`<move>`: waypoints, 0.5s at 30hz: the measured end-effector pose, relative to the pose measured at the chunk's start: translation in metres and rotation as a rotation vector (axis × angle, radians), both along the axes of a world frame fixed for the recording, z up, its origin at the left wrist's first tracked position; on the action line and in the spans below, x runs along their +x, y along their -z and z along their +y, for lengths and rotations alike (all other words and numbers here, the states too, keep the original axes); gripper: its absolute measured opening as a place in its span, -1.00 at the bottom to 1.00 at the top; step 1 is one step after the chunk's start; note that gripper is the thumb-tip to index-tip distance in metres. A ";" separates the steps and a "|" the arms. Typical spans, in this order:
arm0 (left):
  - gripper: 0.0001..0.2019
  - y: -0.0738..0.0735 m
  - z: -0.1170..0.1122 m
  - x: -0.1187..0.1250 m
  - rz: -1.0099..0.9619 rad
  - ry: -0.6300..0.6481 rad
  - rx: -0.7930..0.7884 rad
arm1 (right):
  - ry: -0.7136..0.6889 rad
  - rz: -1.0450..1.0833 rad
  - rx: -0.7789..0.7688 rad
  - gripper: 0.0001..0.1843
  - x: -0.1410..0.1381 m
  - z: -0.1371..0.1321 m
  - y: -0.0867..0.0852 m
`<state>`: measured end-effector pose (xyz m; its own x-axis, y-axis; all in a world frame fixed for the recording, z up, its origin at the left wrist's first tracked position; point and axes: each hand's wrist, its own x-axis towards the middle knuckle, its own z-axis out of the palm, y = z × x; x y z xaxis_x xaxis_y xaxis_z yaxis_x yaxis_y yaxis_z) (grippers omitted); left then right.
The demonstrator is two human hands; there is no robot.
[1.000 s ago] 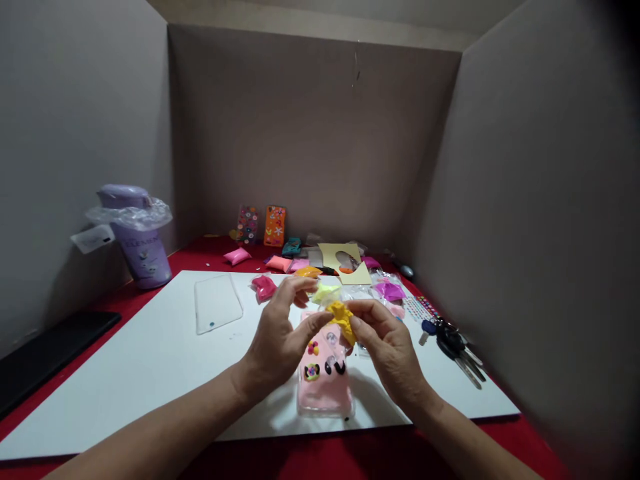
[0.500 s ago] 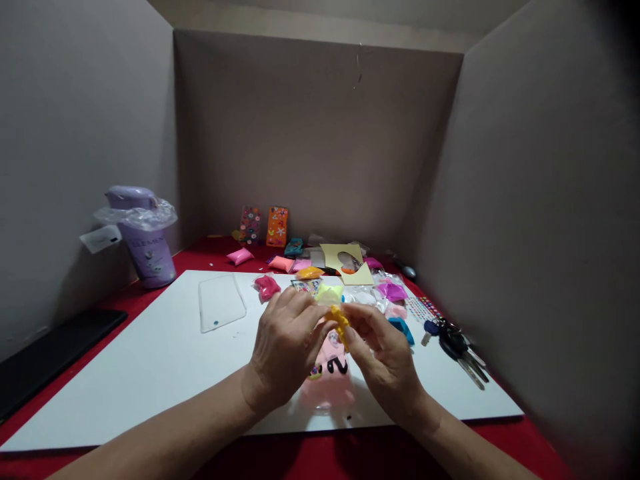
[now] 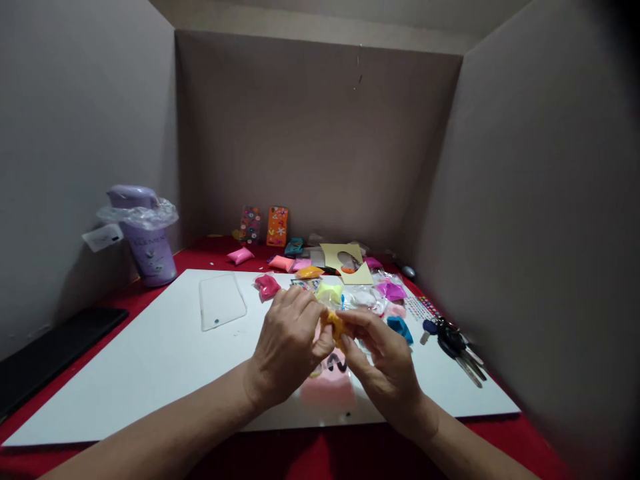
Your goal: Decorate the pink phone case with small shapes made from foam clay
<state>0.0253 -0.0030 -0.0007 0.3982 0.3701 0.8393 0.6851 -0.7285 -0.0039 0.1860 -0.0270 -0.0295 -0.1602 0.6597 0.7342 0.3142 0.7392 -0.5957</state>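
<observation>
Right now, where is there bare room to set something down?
The widest bare patch of white board lies between the clear case and left forearm; a smaller one between right hand and keys. Colourful packets crowd the far middle.

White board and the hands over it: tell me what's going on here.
The left hand and the right hand hold a yellow lump between them. Below it, partly hidden by the hands, a pink case lies on the white board. A clear case lies over to the left, and keys to the right.
</observation>
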 end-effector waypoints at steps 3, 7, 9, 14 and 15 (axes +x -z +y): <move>-0.92 0.002 0.002 0.000 0.015 -0.003 -0.005 | 0.002 -0.046 0.026 -0.66 -0.001 -0.001 0.000; -0.92 0.000 0.004 -0.001 -0.059 0.079 -0.177 | 0.030 -0.066 0.071 -0.64 0.001 0.003 0.002; -0.94 -0.002 0.005 -0.002 -0.167 0.186 -0.418 | 0.040 -0.041 0.052 -0.65 0.003 0.006 0.003; -0.90 -0.008 0.007 -0.004 -0.414 0.377 -0.909 | 0.084 0.068 -0.033 -0.73 0.006 0.011 0.003; -0.89 -0.008 0.008 -0.005 -0.428 0.385 -0.912 | 0.092 0.079 -0.038 -0.74 0.006 0.011 0.003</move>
